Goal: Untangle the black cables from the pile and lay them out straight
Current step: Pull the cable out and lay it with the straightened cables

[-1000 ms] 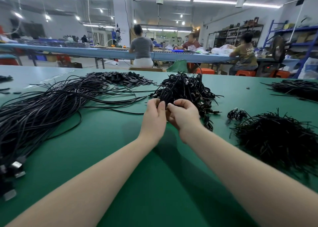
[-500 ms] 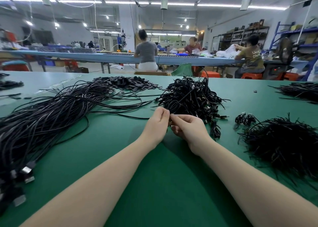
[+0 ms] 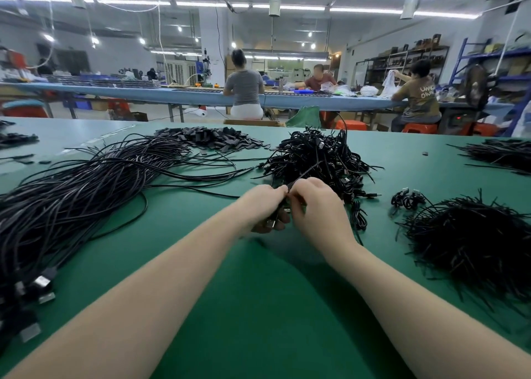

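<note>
Green worktop point(image 3: 258, 307) in a busy workshop, workers seated at a far bench. Mid-worktop, the left hand point(image 3: 263, 206) and right hand point(image 3: 316, 206) meet, both pinching one black cable point(image 3: 304, 174) that runs up and away from the fingertips into the tangled pile point(image 3: 316, 157) just beyond, toward the far edge. Straightened cables point(image 3: 86, 194) lie along the left edge, nearer the left hand. Compared with a second ago, the hands sit closer to the person and the cable is drawn taut.
</note>
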### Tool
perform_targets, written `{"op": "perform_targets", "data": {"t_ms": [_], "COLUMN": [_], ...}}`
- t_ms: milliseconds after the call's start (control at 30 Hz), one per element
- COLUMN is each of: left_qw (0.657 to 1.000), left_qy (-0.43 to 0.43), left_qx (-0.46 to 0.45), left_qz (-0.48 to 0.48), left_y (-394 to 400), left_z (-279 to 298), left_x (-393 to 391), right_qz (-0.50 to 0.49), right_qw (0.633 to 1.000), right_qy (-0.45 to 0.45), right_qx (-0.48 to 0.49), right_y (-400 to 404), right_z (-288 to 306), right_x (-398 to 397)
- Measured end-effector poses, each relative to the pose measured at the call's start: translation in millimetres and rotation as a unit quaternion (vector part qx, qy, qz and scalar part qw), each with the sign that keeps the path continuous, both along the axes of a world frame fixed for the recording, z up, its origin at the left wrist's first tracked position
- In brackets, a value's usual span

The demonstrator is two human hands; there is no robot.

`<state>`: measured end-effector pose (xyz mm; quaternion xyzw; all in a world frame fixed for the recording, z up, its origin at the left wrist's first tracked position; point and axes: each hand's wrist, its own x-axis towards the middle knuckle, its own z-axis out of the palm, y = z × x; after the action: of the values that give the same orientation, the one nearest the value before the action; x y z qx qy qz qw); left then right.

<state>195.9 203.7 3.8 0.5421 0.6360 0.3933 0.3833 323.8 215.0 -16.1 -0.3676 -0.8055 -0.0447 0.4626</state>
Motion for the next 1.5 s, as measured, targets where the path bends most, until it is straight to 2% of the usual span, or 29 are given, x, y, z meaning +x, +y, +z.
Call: {"op": "perform_targets", "data": {"t_ms": [67, 133, 200, 267, 333, 400, 467, 533, 700, 800, 833, 900, 967, 1000, 1133, 1200, 1300, 1400, 1500], "left_qw": [0.995, 0.985, 0.980, 0.984, 0.994, 0.996, 0.989, 0.985, 0.988, 0.991, 0.993, 0.992, 0.986, 0.983, 0.967, 0.974, 0.991, 0.993, 0.992], "left_qy": [-0.015, -0.018, -0.004, -0.010, -0.042, -0.048, -0.040, -0.031, -0.042, -0.042, -0.058, -0.118, -0.163, -0.177, -0.230, -0.183, -0.052, -0.033, -0.024], "left_qx": [-0.098, -0.169, -0.193, -0.170, -0.085, 0.013, 0.068, 0.102, 0.117, 0.116, 0.098, 0.037, -0.008, -0.020, -0.036, -0.025, 0.030, 0.089, 0.101], "left_qz": [-0.018, -0.038, -0.048, -0.051, -0.050, -0.072, -0.124, -0.136, -0.096, -0.056, -0.036, -0.020, -0.028, -0.035, -0.102, -0.132, -0.116, -0.067, -0.065], "left_y": [-6.3, -11.5, -16.5, -18.1, -16.5, -14.7, -14.0, -15.8, -15.8, -17.1, -15.2, -15.8, -16.7, -18.0, -18.2, -18.7, -15.4, -12.8, -13.1], "left_z": [17.1, 31.7, 41.1, 43.0, 40.7, 39.5, 38.2, 38.4, 37.7, 38.4, 37.0, 37.2, 38.9, 40.2, 43.8, 41.5, 33.8, 27.5, 24.9], "left_x": [-11.4, -27.8, -42.6, -51.7, -52.5, -48.1, -43.5, -38.6, -35.8, -30.1, -29.2, -25.4, -22.3, -21.4, -26.4, -30.6, -31.6, -29.8, -29.0], "right_qz": [-0.025, 0.000, 0.044, 0.072, 0.072, 0.061, 0.074, 0.097, 0.098, 0.081, 0.074, 0.036, 0.002, 0.007, 0.073, 0.067, 0.065, 0.067, 0.067], "right_qw": [0.986, 0.970, 0.980, 0.996, 0.994, 0.986, 0.972, 0.960, 0.947, 0.957, 0.968, 0.995, 0.992, 0.990, 0.987, 0.982, 0.976, 0.974, 0.969], "right_qy": [-0.105, -0.137, -0.105, -0.010, 0.075, 0.140, 0.197, 0.226, 0.252, 0.225, 0.197, 0.098, 0.009, 0.008, 0.144, 0.174, 0.191, 0.189, 0.193], "right_qx": [0.130, 0.202, 0.164, 0.061, -0.032, -0.072, -0.104, -0.132, -0.176, -0.164, -0.135, -0.003, 0.129, 0.139, -0.002, -0.042, -0.079, -0.108, -0.137], "right_y": [-3.7, -8.0, -15.0, -17.2, -13.8, -10.3, -9.1, -9.6, -8.4, -10.9, -11.9, -13.7, -10.8, -10.1, -9.2, -8.0, -6.0, -5.3, -4.2], "right_z": [5.7, 6.8, 5.5, 3.3, 2.6, 4.7, 7.3, 8.7, 12.1, 11.9, 12.0, 14.0, 13.5, 12.3, 7.9, 7.4, 6.3, 3.4, 2.6], "right_x": [-0.3, -4.9, -11.7, -15.5, -15.0, -12.8, -12.6, -13.6, -12.2, -10.9, -9.8, -6.3, -1.9, -0.7, -1.8, -1.3, -1.7, -3.8, -3.8]}}
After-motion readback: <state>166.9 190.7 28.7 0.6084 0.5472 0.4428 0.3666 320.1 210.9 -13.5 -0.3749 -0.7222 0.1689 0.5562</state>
